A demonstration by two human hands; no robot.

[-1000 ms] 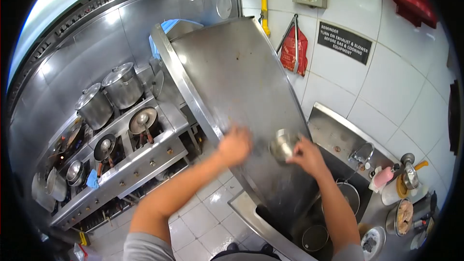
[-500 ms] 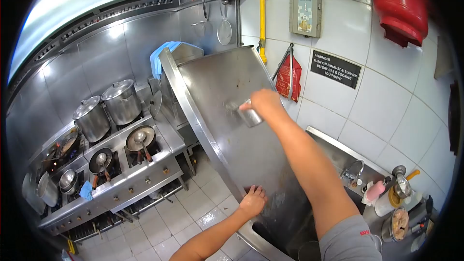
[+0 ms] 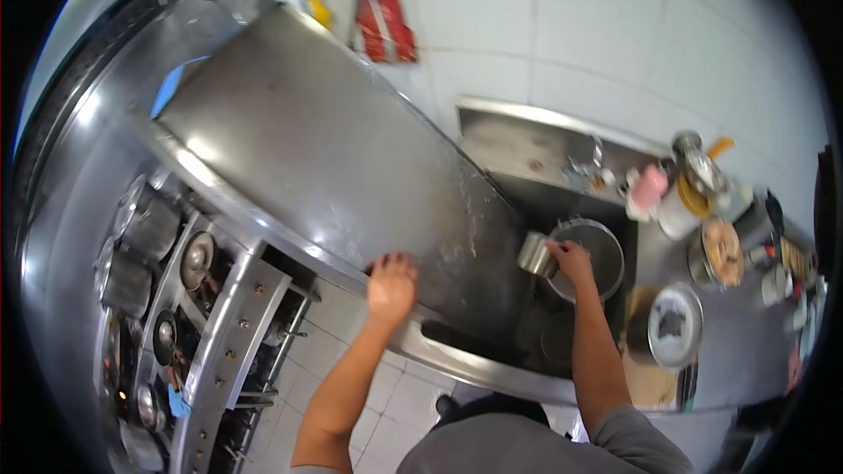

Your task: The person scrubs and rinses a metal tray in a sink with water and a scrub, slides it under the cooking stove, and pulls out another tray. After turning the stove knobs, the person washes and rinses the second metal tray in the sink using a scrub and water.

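Observation:
A large stainless-steel panel (image 3: 325, 149) with a raised rim slopes down towards the sink (image 3: 505, 136), its surface wet and streaked. My left hand (image 3: 392, 288) is closed over the panel's near rim, fingers lapping onto the steel; its thumb is hidden. In my right hand (image 3: 572, 263) is a metal mug (image 3: 536, 254), held tilted over the sink. Just beside the mug, a round metal pot (image 3: 616, 256) stands in the sink. What the mug contains cannot be seen.
A faucet (image 3: 597, 158) rises behind the sink. On the right counter are a pink bottle (image 3: 650, 186), a pot of food (image 3: 720, 250) and a metal bowl (image 3: 676, 325). The stove (image 3: 233, 333) at left carries pans and lidded pots, with flame at one burner.
My right hand has carried the mug from above the upper panel down to the sink pot. My left hand stays on the rim. The view has turned down and right.

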